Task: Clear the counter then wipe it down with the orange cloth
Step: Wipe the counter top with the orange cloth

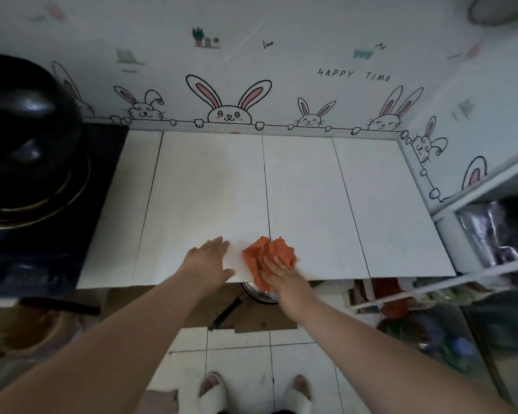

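Observation:
The white tiled counter (pixel 210 186) fills the middle of the head view. A crumpled orange cloth (pixel 266 253) lies at its front edge, partly hanging over it. My right hand (pixel 281 277) presses flat on the near side of the cloth, fingers spread over it. My left hand (pixel 211 259) rests flat on the counter just left of the cloth, fingers apart and holding nothing. The two hands are a short gap apart.
A black wok (pixel 27 138) sits on a dark stove (pixel 45 258) at the left. A white shelf rack (pixel 488 210) with bags stands at the right. Below the counter edge are a metal pan (pixel 259 294) and cardboard. A rabbit-patterned wall backs the counter.

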`<state>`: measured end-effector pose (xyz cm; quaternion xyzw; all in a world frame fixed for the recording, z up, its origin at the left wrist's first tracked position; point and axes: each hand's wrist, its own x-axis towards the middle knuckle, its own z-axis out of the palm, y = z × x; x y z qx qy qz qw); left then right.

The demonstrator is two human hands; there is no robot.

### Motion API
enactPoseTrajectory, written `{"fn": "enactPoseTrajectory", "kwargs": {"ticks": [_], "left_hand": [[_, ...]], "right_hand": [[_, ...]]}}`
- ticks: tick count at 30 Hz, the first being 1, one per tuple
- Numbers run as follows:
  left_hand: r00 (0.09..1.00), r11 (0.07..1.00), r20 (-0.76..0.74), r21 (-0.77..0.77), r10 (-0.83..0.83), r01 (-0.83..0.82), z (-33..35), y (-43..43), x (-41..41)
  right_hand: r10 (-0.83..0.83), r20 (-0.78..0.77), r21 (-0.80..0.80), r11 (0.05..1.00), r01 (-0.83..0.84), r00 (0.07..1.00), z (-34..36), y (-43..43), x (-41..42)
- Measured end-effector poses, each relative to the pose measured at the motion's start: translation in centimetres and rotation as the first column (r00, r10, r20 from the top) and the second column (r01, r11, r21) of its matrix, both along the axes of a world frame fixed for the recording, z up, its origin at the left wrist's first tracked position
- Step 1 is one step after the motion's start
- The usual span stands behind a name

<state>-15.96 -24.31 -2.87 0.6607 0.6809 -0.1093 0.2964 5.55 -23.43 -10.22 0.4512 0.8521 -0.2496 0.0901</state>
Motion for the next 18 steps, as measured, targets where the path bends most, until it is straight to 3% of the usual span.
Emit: {"fn": "enactPoseTrajectory", "kwargs": {"ticks": [2,4,5,6,7,8,14,18], "left_hand": [[0.999,1.0,0.048,-0.012,-0.017,0.018,1.3,-0.3,-0.4],[0.996,0.999,0.084,-0.018,-0.034,0.036,2.8,-0.2,-0.6],[0.993,0.999,0.113,-0.026,-0.024,0.028,3.6,-0.2,-0.6],[0.988,0.999,0.156,-0.037,0.002,0.004,4.3,-0.1,-0.6],[0.976,0.998,0.215,-0.049,0.038,-0.028,5.2,0.0,-0.6],[0.954,0.995,0.289,-0.069,0.083,-0.066,6.0,0.1,-0.6],[0.736,0.975,0.648,-0.212,0.194,-0.07,11.5,0.8,0.2],[0.556,0.968,0.794,-0.229,0.244,-0.098,14.8,1.4,0.1]], "right_hand": [[-0.137,-0.038,-0.24,0.963,0.124,0.99,2.5,-1.6,-0.6],[-0.321,-0.148,-0.35,0.902,0.254,0.935,5.0,-1.9,-1.2],[-0.35,-0.204,-0.43,0.871,0.237,0.914,6.5,-1.6,-1.3],[-0.517,-0.171,-0.631,0.711,0.31,0.839,8.0,-1.0,-1.7],[-0.638,-0.188,-0.676,0.636,0.373,0.747,9.2,-0.4,-1.8],[-0.676,-0.243,-0.67,0.635,0.384,0.695,10.7,0.3,-1.8],[-0.804,-0.412,-0.814,0.536,0.222,0.429,19.5,3.2,-1.4],[-0.757,-0.464,-0.857,0.516,-0.015,0.461,23.5,3.9,-0.8]]}}
